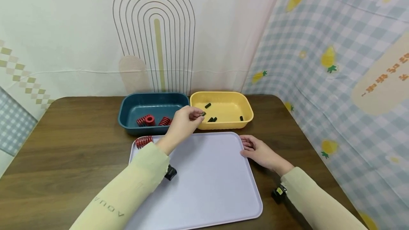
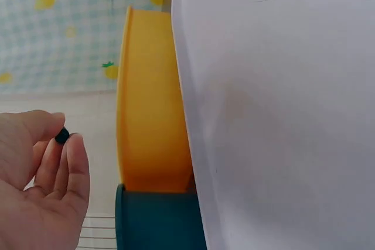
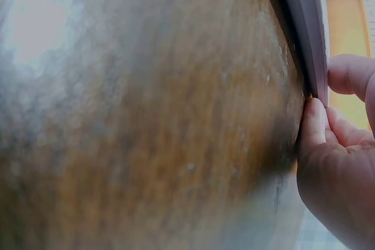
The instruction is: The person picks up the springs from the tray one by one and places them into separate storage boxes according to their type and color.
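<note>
My left hand (image 1: 184,120) pinches a small dark green spring (image 1: 202,114) between thumb and fingertips, above the near left rim of the yellow bin (image 1: 223,126). In the left wrist view the spring (image 2: 62,136) shows as a dark round end. Inside the yellow bin lie several dark green springs (image 1: 208,105). My right hand (image 1: 260,152) is at the far right corner of the pale lilac tray (image 1: 211,173), fingers loosely bent and fingertips right at its rim. The right wrist view shows thumb and fingers (image 3: 313,124) beside that rim.
Left of the yellow bin, a dark teal bin (image 1: 153,99) holds several thick red springs (image 1: 149,120). Another red spring (image 1: 143,141) lies at the tray's far left corner. Under everything is a brown wooden table (image 1: 70,144); patterned cloths (image 1: 217,38) hang behind and at the right.
</note>
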Motion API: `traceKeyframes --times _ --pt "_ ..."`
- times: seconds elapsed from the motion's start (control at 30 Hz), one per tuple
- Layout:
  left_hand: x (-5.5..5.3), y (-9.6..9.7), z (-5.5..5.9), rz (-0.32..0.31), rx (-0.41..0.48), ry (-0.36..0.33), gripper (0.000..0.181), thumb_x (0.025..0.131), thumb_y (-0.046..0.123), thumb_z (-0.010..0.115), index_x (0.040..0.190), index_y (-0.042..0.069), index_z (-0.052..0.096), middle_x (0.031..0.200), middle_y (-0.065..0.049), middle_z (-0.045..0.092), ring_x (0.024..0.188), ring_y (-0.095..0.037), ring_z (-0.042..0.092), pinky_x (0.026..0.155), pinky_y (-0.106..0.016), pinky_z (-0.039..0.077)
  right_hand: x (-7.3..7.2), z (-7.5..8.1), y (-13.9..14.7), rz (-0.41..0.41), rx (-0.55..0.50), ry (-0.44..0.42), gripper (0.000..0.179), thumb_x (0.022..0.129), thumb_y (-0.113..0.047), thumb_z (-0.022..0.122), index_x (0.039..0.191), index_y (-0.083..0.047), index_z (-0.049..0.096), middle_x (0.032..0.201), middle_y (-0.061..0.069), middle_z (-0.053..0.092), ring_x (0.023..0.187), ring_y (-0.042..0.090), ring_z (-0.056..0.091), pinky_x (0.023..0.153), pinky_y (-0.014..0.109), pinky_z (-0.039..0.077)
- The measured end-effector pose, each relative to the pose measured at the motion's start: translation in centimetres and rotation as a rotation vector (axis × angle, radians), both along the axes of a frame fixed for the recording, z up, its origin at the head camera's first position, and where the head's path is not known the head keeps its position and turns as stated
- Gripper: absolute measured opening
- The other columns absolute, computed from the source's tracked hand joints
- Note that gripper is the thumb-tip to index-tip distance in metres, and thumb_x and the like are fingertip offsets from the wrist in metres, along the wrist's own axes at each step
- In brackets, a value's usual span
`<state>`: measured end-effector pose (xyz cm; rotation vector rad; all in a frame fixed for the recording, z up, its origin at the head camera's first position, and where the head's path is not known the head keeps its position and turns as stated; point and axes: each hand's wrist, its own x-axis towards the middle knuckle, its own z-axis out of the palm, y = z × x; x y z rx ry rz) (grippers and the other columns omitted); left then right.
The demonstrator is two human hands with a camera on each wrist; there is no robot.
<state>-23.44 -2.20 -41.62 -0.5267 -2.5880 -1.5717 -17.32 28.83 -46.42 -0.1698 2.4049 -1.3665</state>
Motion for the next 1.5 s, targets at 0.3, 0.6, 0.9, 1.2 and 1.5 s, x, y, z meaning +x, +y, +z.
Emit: traceKeyframes --times 0.3,0.6,0.9,1.2,1.5 --pt "-1.9 1.9 -0.4 0.058 -0.059 -0.003 0.016 0.092 0.016 0.067 0.106 0.009 0.071 0.095 -0.001 0.059 0.085 -0.013 0.059 0.07 -0.026 0.052 -0.3 -0.1 -0.3 0.003 -0.004 0.002 0.055 0.094 -0.014 0.065 0.143 -0.009 0.041 0.141 0.01 0.046 0.129 0.026 0.044 0.103 0.044 0.038" --pt "-3.2 2.0 -1.0 0.07 -0.087 -0.028 0.018 0.093 0.016 0.066 0.109 0.008 0.07 0.097 -0.001 0.062 0.086 -0.014 0.06 0.072 -0.03 0.052 -0.3 -0.2 -0.5 -0.007 -0.008 -0.006 0.057 0.094 -0.013 0.064 0.145 -0.008 0.039 0.142 0.012 0.045 0.13 0.027 0.043 0.105 0.047 0.036" --pt "-3.4 2.3 -1.0 0.08 -0.121 -0.039 0.016 0.093 0.017 0.066 0.107 0.009 0.071 0.094 -0.001 0.064 0.084 -0.015 0.06 0.07 -0.03 0.052 -0.2 -0.1 -0.4 -0.012 0.005 0.0 0.055 0.094 -0.013 0.065 0.143 -0.009 0.041 0.141 0.01 0.047 0.129 0.025 0.044 0.104 0.044 0.037" --pt "-3.3 2.7 -1.0 0.054 -0.15 -0.083 0.026 0.092 0.018 0.067 0.117 0.009 0.067 0.102 -0.004 0.062 0.09 -0.016 0.059 0.077 -0.032 0.052 -0.1 -0.2 -0.2 -0.014 0.0 -0.004 0.056 0.094 -0.013 0.065 0.144 -0.009 0.04 0.142 0.009 0.045 0.129 0.025 0.044 0.104 0.044 0.037" --pt "-3.1 2.4 -0.8 -0.015 -0.079 -0.104 0.033 0.09 0.021 0.07 0.121 0.011 0.064 0.11 -0.009 0.059 0.09 -0.015 0.059 0.071 -0.029 0.053 0.1 0.0 -0.1 -0.018 0.012 0.002 0.056 0.094 -0.013 0.065 0.144 -0.009 0.04 0.142 0.01 0.045 0.129 0.026 0.044 0.104 0.044 0.037"
